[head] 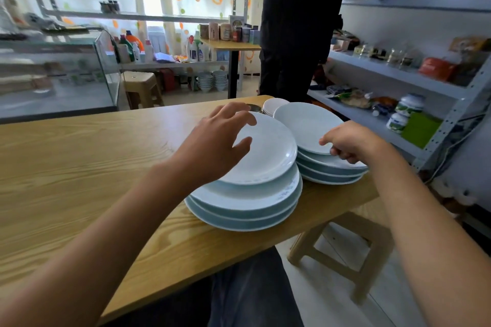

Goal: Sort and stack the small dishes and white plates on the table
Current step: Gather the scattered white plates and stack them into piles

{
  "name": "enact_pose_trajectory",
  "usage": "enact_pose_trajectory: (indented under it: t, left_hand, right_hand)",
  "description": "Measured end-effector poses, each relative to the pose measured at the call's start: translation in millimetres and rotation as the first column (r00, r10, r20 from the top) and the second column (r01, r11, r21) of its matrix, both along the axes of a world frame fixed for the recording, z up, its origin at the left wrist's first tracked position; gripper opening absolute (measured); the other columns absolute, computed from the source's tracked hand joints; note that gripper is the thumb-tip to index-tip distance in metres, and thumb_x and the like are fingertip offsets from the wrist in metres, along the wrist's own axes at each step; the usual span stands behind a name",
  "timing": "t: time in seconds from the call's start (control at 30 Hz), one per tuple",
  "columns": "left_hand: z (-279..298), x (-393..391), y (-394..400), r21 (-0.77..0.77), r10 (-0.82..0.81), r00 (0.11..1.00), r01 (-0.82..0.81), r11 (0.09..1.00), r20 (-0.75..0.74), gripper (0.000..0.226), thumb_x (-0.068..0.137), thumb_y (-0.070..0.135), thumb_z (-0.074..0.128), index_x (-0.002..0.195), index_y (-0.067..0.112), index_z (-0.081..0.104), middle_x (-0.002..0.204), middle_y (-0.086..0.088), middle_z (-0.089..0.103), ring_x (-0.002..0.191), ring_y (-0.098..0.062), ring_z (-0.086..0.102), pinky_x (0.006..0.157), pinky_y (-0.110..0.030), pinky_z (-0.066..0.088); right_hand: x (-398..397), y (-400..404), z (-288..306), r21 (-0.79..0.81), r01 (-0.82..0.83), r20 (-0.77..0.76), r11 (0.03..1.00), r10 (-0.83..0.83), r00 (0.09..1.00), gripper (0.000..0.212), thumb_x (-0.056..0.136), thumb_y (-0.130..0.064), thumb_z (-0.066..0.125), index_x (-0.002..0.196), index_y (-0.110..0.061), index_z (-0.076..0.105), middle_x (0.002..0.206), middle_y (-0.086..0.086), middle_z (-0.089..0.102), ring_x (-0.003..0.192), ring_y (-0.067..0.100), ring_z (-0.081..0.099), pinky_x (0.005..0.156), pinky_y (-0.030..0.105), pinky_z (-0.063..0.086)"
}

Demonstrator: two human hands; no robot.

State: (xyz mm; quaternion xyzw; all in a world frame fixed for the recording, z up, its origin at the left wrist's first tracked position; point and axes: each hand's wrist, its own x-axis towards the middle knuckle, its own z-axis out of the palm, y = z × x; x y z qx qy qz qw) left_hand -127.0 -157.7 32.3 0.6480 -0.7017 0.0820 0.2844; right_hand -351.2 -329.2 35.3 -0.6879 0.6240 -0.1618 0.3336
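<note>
Left hand (pixel 220 138): fingers spread, hovering over the near stack of white plates (pixel 247 188) at the table (pixel 79 167) right edge. Right hand (pixel 350 143): pinching the far stack's top plate (pixel 305 125). Small dishes (pixel 273 106) behind, far corner. Advice: lift level, clear the rim, land centred.

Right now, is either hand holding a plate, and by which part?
The right hand pinches the near rim of the top plate on the right stack. The left hand hovers open over the left stack's top plate, gripping nothing.
</note>
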Motion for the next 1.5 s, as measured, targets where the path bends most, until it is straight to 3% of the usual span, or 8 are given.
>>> enact_pose_trajectory:
  t: [0.13, 0.37, 0.67, 0.93, 1.1, 1.23, 1.4, 1.5]
  left_hand:
    - [-3, 3, 5, -0.013, 0.017, 1.000, -0.016, 1.000, 0.019, 0.031, 0.093, 0.032, 0.057, 0.123, 0.025, 0.056, 0.143, 0.004, 0.044, 0.131, -0.018, 0.040, 0.106, -0.041, 0.041]
    - [-10, 26, 41, -0.063, 0.163, 0.984, -0.159, 0.985, 0.067, 0.035, 0.093, 0.032, 0.056, 0.127, 0.025, 0.054, 0.144, 0.004, 0.045, 0.133, -0.017, 0.039, 0.109, -0.041, 0.034]
    - [-32, 127, 169, -0.063, 0.584, 0.812, -0.583, 0.810, -0.005, 0.033, 0.089, 0.021, 0.059, 0.122, 0.018, 0.057, 0.132, -0.001, 0.054, 0.118, -0.023, 0.050, 0.091, -0.040, 0.045]
    - [-94, 216, 280, 0.223, 0.864, 0.500, -0.837, 0.499, -0.057, 0.045, 0.093, 0.029, 0.055, 0.136, 0.020, 0.045, 0.140, -0.002, 0.047, 0.120, -0.024, 0.051, 0.092, -0.037, 0.043]
    - [-131, 273, 315, 0.176, 0.953, 0.284, -0.938, 0.298, -0.101, 0.058, 0.092, 0.030, 0.055, 0.145, 0.016, 0.035, 0.155, -0.012, 0.023, 0.142, -0.030, 0.022, 0.111, -0.049, 0.030]
    - [-135, 311, 315, 0.052, 0.959, 0.248, -0.965, 0.257, -0.134, 0.054, 0.094, 0.030, 0.054, 0.142, 0.014, 0.037, 0.152, -0.016, 0.024, 0.141, -0.036, 0.018, 0.106, -0.063, 0.029]
    - [-131, 344, 311, 0.194, 0.990, 0.044, -0.978, 0.070, -0.136, 0.061, 0.096, 0.045, 0.046, 0.148, 0.020, 0.026, 0.156, -0.012, 0.019, 0.145, -0.033, 0.010, 0.109, -0.065, 0.021]
    - [-131, 352, 308, 0.271, 0.996, 0.011, -0.962, 0.034, -0.086, 0.055, 0.095, 0.047, 0.050, 0.138, 0.013, 0.043, 0.147, -0.014, 0.037, 0.141, -0.033, 0.021, 0.108, -0.064, 0.025]
  right_hand:
    - [24, 27, 5, -0.360, -0.150, -0.040, 0.921, 0.146, 0.989, 0.020, 0.094, -0.016, 0.053, 0.087, -0.005, 0.069, 0.065, 0.006, 0.058, 0.056, 0.016, 0.055, 0.051, 0.021, 0.037]
    - [111, 104, 10, -0.649, -0.413, -0.157, 0.639, 0.419, 0.894, 0.020, 0.096, -0.026, 0.055, 0.107, -0.021, 0.070, 0.095, -0.002, 0.071, 0.075, 0.009, 0.061, 0.066, 0.018, 0.048]
    - [248, 218, -9, -0.707, -0.581, -0.209, 0.403, 0.666, 0.716, 0.023, 0.094, -0.024, 0.049, 0.108, -0.024, 0.068, 0.096, -0.001, 0.071, 0.087, 0.021, 0.063, 0.066, 0.026, 0.034]
    - [364, 314, -73, -0.543, -0.811, -0.275, 0.218, 0.867, 0.416, 0.034, 0.093, -0.017, 0.047, 0.125, -0.019, 0.058, 0.119, 0.004, 0.061, 0.103, 0.026, 0.059, 0.084, 0.040, 0.051]
    - [406, 334, -110, -0.464, -0.848, -0.300, 0.256, 0.855, 0.422, 0.045, 0.091, -0.022, 0.045, 0.136, -0.018, 0.044, 0.130, 0.006, 0.049, 0.116, 0.026, 0.049, 0.094, 0.038, 0.042]
    - [420, 333, -124, -0.491, -0.832, -0.327, 0.256, 0.831, 0.449, 0.050, 0.089, -0.023, 0.044, 0.139, -0.017, 0.040, 0.132, 0.006, 0.051, 0.119, 0.024, 0.047, 0.101, 0.036, 0.037]
    - [417, 331, -126, -0.462, -0.826, -0.205, 0.323, 0.868, 0.453, 0.054, 0.091, -0.022, 0.043, 0.144, -0.017, 0.034, 0.134, 0.003, 0.050, 0.123, 0.022, 0.046, 0.106, 0.037, 0.037]
    - [418, 329, -125, -0.440, -0.823, -0.131, 0.359, 0.881, 0.455, 0.054, 0.091, -0.022, 0.044, 0.144, -0.020, 0.033, 0.133, 0.000, 0.050, 0.121, 0.019, 0.047, 0.105, 0.036, 0.038]
